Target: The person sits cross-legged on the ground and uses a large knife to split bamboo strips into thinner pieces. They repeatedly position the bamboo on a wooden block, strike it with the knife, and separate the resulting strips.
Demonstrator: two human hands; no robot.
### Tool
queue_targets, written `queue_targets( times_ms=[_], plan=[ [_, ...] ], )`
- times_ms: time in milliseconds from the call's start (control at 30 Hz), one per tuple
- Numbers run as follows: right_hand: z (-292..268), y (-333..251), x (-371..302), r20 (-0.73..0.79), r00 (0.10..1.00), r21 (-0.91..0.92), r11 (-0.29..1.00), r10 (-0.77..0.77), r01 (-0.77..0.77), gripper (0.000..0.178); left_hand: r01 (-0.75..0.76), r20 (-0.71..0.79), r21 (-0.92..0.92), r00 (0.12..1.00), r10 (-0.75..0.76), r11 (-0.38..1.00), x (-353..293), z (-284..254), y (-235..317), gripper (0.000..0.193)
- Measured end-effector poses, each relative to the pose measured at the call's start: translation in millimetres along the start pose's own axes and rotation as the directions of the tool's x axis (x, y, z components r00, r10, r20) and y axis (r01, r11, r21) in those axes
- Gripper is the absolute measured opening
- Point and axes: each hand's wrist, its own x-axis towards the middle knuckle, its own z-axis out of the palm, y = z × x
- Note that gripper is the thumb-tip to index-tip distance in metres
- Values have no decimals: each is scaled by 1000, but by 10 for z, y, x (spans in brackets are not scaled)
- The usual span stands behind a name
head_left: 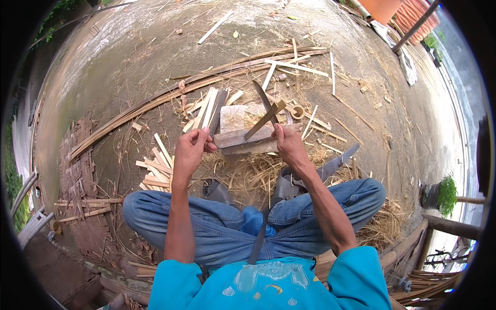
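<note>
My left hand (192,150) is closed, thumb and fingertips pinching the left end of a thin dark strip (235,148). This strip runs along the front of a wooden block (258,146) toward my right hand. My right hand (292,147) is closed at the block's right end, by the lower end of a dark, curved, blade-like piece (261,93); its fingers partly hide what they grip. Crossing that piece is a brown slat (263,122), its lower end against the block. A pale flat stone (235,118) lies behind the block.
Split light strips (157,173) are piled left of my feet, and more (207,109) lie beyond my left hand. Long slats (206,77) stretch across the ground behind. A saw (338,163) lies beside my right foot. Shavings (240,173) cover the ground between my shoes.
</note>
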Motion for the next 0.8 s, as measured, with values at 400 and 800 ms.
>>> queue_targets(
  times_ms=[400,800],
  plan=[
    [315,-129,32,44,993,-70,991,-114,117,44,50,-47,-79,997,-54,996,29,5,-173,32],
    [494,68,-87,-12,976,-150,965,-217,213,37,43,-31,-147,998,-48,988,65,29,-179,32]
  ],
)
